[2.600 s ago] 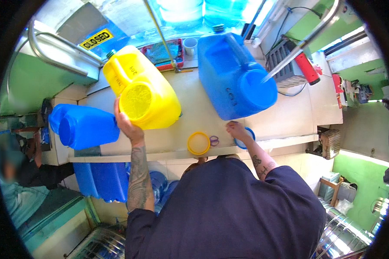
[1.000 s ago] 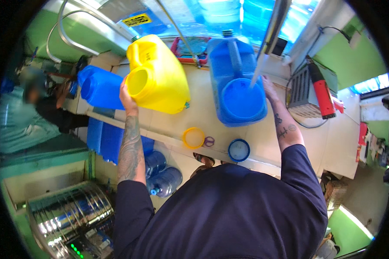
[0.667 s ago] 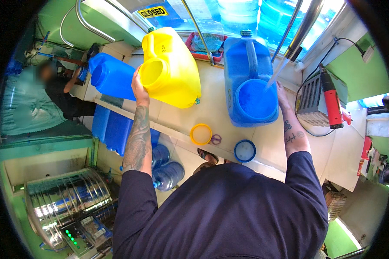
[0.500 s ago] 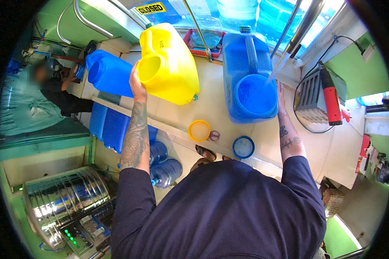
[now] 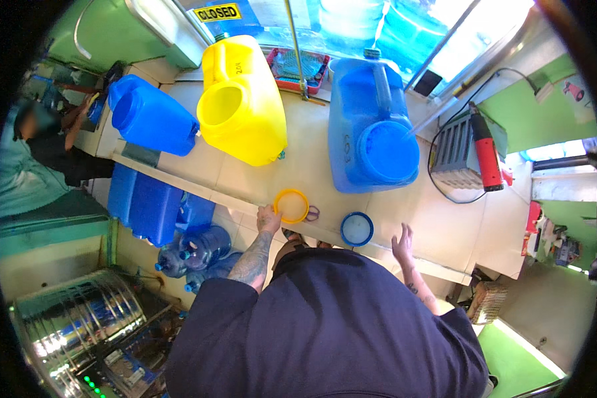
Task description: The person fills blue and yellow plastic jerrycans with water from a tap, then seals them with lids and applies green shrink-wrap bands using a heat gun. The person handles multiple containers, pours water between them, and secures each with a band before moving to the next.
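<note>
At the counter's front edge, my left hand (image 5: 269,219) has its fingers closed on the left rim of a round yellow lid (image 5: 305,215). Purple-handled scissors (image 5: 313,213) lie just right of that lid. My right hand (image 5: 402,244) hangs in the air with fingers apart, holding nothing. Nearest to it is a round blue lid (image 5: 357,243) with a pale middle. Beyond stands a large blue jug (image 5: 351,156), its wide round mouth turned toward me and a stream of water running into it. A yellow jug (image 5: 262,113) with a wide open mouth stands to its left.
Another blue container (image 5: 162,123) lies at the counter's left. A red basket (image 5: 300,89) sits by the window. At right are a grey slatted box (image 5: 456,156) and a red heat gun (image 5: 487,162) with a cord. Blue bottles (image 5: 205,249) stand below; another person (image 5: 60,139) is far left.
My left hand has left the yellow jug and come back to the yellow lid. My right hand has drawn away from the blue jug toward me. The view has shifted slightly.
</note>
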### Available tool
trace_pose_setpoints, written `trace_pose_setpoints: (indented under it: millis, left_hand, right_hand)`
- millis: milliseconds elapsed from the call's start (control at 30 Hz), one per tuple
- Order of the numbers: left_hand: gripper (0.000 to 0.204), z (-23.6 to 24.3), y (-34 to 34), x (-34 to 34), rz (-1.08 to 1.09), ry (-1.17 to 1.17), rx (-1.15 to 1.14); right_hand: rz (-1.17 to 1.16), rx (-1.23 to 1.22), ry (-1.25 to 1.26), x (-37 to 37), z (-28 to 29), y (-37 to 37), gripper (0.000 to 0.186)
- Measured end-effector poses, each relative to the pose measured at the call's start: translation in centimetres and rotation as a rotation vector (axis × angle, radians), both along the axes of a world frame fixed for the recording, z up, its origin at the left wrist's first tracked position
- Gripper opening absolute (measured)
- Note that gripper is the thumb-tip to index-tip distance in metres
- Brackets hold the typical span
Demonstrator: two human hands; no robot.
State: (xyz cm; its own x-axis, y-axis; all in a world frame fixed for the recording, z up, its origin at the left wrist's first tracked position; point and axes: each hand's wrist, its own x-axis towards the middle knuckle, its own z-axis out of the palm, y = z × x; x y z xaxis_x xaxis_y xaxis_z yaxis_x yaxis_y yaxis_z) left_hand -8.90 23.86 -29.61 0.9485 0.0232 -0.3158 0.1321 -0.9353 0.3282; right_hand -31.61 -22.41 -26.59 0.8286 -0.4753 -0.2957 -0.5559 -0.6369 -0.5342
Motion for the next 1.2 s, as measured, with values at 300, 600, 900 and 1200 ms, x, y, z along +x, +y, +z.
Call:
trace_pose_setpoints:
  millis: [300,600,900,1200]
  left_hand:
    - [0.041,0.6,10.2,8.5,0.711,-0.047,-0.698]
    - [0.034,33.9,8.4,21.7,-0.382,-0.891,-0.693]
    - [0.067,35.8,3.5,32.1,-0.059,-0.208,-1.198]
    - [0.1,33.6,1.8,32.3,-0.246,0.234,-1.353]
  right_hand:
    - [0.175,0.145,0.012,4.0,6.4,7.7,0.06]
    - [0.55,0.142,-0.805,28.0,25.6,23.6,0.046]
    - [0.878,-0.373,-0.443,45.2,36.3,31.8,0.097]
    - [0.756,-0.341,-0.499,43.4,35.2,32.7,0.095]
